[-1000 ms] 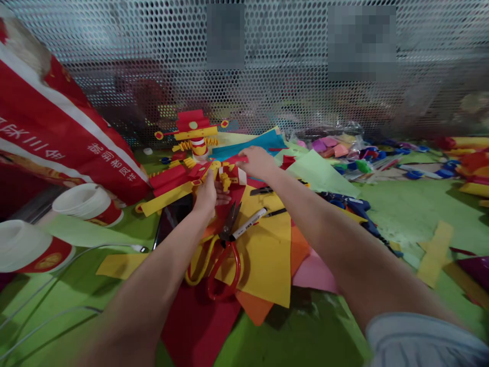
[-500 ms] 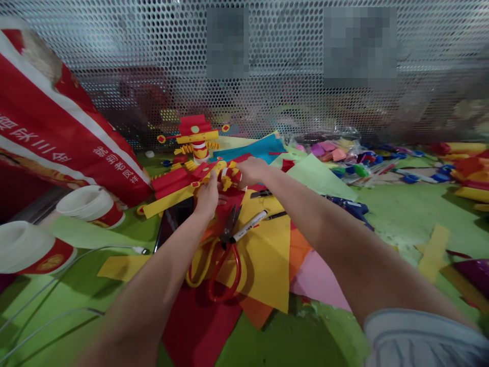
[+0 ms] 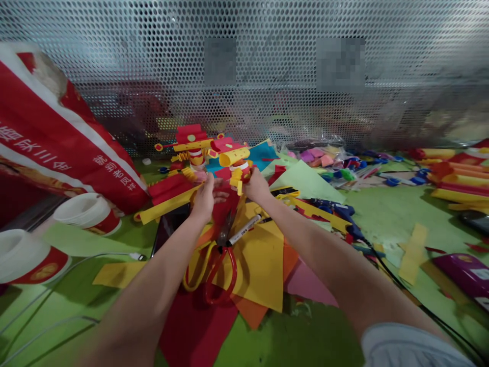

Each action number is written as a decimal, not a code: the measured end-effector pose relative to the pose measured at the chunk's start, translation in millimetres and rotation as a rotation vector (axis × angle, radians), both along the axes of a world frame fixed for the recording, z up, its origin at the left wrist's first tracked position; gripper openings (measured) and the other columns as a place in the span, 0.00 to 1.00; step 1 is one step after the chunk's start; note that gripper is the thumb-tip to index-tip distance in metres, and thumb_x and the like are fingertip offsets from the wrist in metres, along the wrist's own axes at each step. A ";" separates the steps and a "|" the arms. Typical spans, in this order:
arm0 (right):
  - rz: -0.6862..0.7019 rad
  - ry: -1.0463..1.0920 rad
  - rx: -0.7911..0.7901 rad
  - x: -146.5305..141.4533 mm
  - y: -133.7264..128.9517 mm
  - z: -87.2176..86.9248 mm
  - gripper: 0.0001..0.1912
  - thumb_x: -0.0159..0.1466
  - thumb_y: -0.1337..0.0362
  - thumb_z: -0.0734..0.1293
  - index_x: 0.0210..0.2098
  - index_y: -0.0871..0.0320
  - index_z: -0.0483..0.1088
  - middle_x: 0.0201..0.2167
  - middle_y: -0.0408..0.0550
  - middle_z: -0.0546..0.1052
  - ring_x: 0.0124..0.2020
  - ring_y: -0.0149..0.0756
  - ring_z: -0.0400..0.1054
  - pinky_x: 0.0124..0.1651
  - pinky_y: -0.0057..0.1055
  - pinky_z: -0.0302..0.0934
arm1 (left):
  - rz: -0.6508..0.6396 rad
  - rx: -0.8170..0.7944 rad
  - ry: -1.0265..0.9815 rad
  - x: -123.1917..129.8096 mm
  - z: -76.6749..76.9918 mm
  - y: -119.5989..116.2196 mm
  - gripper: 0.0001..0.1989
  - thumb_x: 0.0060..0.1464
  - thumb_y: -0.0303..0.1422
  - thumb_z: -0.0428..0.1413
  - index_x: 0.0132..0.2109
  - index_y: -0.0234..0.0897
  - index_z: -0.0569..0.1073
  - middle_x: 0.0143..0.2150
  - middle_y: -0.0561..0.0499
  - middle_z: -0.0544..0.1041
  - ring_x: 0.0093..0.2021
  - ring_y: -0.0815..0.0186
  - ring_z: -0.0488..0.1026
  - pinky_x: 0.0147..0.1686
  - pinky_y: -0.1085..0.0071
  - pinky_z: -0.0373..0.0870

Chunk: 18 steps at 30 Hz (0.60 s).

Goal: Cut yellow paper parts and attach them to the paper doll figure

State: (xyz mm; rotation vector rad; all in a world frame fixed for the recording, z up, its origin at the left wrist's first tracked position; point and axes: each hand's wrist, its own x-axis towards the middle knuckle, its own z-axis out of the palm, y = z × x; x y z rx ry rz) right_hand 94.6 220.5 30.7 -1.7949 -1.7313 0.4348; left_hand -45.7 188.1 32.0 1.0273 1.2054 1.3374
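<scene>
A small red and yellow paper figure [image 3: 234,153] with a rolled yellow brim stands upright in the grip of my right hand [image 3: 256,186], whose fingers close on its lower right side. Just left of it, my left hand [image 3: 205,200] has its fingers spread and holds nothing. A similar paper figure [image 3: 196,155] stands behind my left hand. A red and yellow paper hat piece [image 3: 168,198] lies left of that hand. Nearer the camera are scissors [image 3: 222,270] with red and yellow handles and a white marker [image 3: 245,229], on yellow paper [image 3: 263,265].
Stacked paper cups [image 3: 88,213] and a large red bag [image 3: 76,127] stand at the left, near a white cable [image 3: 95,253]. Colored clay packs [image 3: 317,155], a purple object [image 3: 460,275] and paper pieces [image 3: 464,178] lie right. A perforated metal screen [image 3: 267,61] rises behind.
The paper figure, tilted between both hands before, is now upright in my right hand. My left hand has let go of it, with its fingers spread. The view has shifted slightly.
</scene>
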 end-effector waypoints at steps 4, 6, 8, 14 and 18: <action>-0.063 0.087 -0.009 -10.1 0.3 -4.0 0.32 0.50 0.57 0.68 0.50 0.61 0.56 0.49 0.60 0.71 0.50 0.48 0.67 0.47 0.37 0.61 | -0.017 0.012 0.000 -0.9 3.3 -0.7 0.19 0.54 0.48 0.47 0.36 0.37 0.71 0.39 0.46 0.77 0.29 0.67 0.76 0.25 0.74 0.70; -0.082 0.127 -0.019 -15.5 1.1 -5.5 0.35 0.49 0.56 0.69 0.51 0.61 0.54 0.50 0.60 0.70 0.52 0.48 0.66 0.48 0.38 0.61 | -0.012 0.005 0.038 -1.4 3.8 0.0 0.18 0.55 0.47 0.46 0.37 0.36 0.70 0.39 0.46 0.77 0.27 0.68 0.75 0.24 0.75 0.70; -0.092 0.121 -0.029 -20.2 2.0 -6.7 0.35 0.50 0.56 0.69 0.52 0.62 0.54 0.51 0.61 0.69 0.54 0.47 0.64 0.50 0.39 0.59 | 0.015 -0.004 0.195 -2.4 2.6 1.5 0.19 0.56 0.45 0.43 0.38 0.37 0.70 0.37 0.46 0.77 0.25 0.69 0.75 0.23 0.75 0.69; -0.110 -0.022 -0.089 -24.9 2.4 -8.8 0.31 0.52 0.55 0.68 0.50 0.65 0.57 0.50 0.64 0.70 0.53 0.49 0.65 0.56 0.48 0.52 | 0.075 0.007 0.703 -7.8 0.0 4.3 0.06 0.47 0.36 0.50 0.29 0.40 0.69 0.27 0.51 0.75 0.28 0.64 0.74 0.25 0.73 0.67; -0.107 -0.105 -0.097 -22.3 -1.1 -9.3 0.29 0.55 0.56 0.66 0.50 0.65 0.58 0.51 0.65 0.69 0.53 0.53 0.64 0.57 0.55 0.49 | 0.023 0.037 0.970 -8.6 6.2 1.9 0.05 0.42 0.30 0.52 0.21 0.40 0.68 0.28 0.48 0.77 0.39 0.56 0.74 0.37 0.68 0.65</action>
